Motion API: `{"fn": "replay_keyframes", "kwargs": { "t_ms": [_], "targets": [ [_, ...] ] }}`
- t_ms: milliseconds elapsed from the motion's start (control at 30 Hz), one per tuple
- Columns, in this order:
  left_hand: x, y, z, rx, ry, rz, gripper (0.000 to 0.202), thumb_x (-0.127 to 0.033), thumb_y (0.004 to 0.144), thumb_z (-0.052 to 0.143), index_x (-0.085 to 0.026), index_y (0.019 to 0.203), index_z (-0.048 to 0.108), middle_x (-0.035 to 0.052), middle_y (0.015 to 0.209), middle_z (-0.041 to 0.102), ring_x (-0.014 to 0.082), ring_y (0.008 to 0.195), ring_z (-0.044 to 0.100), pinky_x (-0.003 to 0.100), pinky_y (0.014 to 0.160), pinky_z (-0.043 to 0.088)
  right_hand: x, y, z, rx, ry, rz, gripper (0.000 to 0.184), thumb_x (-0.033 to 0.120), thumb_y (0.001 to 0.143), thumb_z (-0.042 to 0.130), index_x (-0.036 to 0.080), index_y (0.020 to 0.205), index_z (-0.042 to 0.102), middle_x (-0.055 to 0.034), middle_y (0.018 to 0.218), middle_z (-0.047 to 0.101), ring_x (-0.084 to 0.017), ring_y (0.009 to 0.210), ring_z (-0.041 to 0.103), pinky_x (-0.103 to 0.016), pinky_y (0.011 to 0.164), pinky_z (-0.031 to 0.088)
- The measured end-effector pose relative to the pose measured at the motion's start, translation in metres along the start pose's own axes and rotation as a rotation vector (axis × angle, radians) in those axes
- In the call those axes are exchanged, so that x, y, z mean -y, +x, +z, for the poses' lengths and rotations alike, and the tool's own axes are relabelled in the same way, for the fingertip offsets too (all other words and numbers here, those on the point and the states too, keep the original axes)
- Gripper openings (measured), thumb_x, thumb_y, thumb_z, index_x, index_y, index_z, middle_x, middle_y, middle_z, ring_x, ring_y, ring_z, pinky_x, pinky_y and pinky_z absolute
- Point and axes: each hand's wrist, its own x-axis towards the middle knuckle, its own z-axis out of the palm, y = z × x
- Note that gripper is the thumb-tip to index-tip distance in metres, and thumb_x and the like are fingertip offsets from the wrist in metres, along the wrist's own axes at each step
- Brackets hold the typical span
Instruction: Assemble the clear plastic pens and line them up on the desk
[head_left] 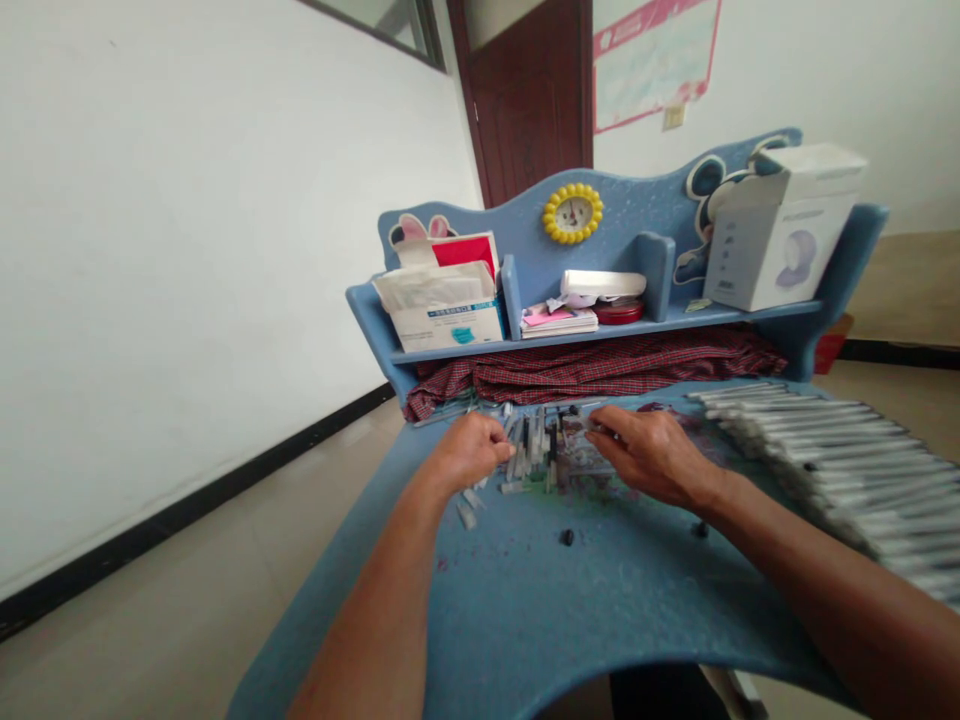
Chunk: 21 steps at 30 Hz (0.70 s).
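My left hand (474, 450) is over the back left of the blue desk (510, 600), its fingers curled with thumb and fingertips together. Beside it lie several clear plastic pen caps (534, 440) and a few dark slim pieces (553, 450). More clear caps (466, 514) lie loose just in front of that hand. My right hand (649, 455) is to the right of the pile, its fingers bent and pinched at the tips. Whatever either hand holds is too small or hidden to make out.
A thick pile of pale pens (840, 470) covers the desk's right side. Small black pieces (566, 538) lie nearer the front. Checked cloth (600, 368) is bunched under the shelf, which bears a mask box (450, 325), a flower-shaped clock (572, 213) and a white carton (784, 235).
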Motion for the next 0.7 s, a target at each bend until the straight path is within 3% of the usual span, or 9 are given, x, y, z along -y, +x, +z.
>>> {"fn": "replay_keyframes", "kwargs": {
  "t_ms": [167,400,600,700],
  "targets": [
    [0.009,-0.004,-0.002,0.155,0.125,-0.037,0.010,-0.011,0.053,0.061,-0.017,0.045,0.060,-0.0059,0.040,0.046,0.0075,0.040,0.040,0.017,0.039,0.024,0.004,0.000,-0.001,-0.023,0.289,0.119,0.017,0.032,0.086,0.044,0.018,0.084,0.053,0.0025,0.054,0.052,-0.012,0.048,0.049,-0.024,0.050,0.030],
    [0.004,-0.002,0.014,0.208,0.248,0.024,0.015,-0.006,0.047,0.068,-0.019,0.045,0.060,-0.0048,0.042,0.046,0.0096,0.041,0.040,0.020,0.041,0.024,0.009,0.006,0.004,0.023,1.098,0.447,0.024,0.042,0.079,0.053,0.019,0.078,0.046,0.0062,0.048,0.052,-0.013,0.037,0.053,-0.022,0.038,0.037],
    [0.005,0.001,0.018,0.292,0.388,0.031,0.011,-0.009,0.054,0.064,-0.017,0.049,0.058,-0.0036,0.047,0.046,0.0108,0.048,0.041,0.022,0.047,0.028,0.009,0.010,0.002,-0.017,1.335,0.559,0.030,0.043,0.070,0.063,0.018,0.073,0.047,0.0030,0.049,0.058,-0.014,0.038,0.057,-0.021,0.035,0.040],
    [0.003,0.002,0.015,0.332,0.267,-0.011,0.007,-0.012,0.057,0.063,-0.016,0.056,0.058,-0.0044,0.050,0.048,0.0102,0.050,0.043,0.021,0.049,0.031,0.008,0.010,0.000,-0.037,1.421,0.572,0.027,0.038,0.067,0.066,0.017,0.072,0.049,0.0007,0.053,0.061,-0.014,0.040,0.059,-0.021,0.036,0.042]
  ]
}}
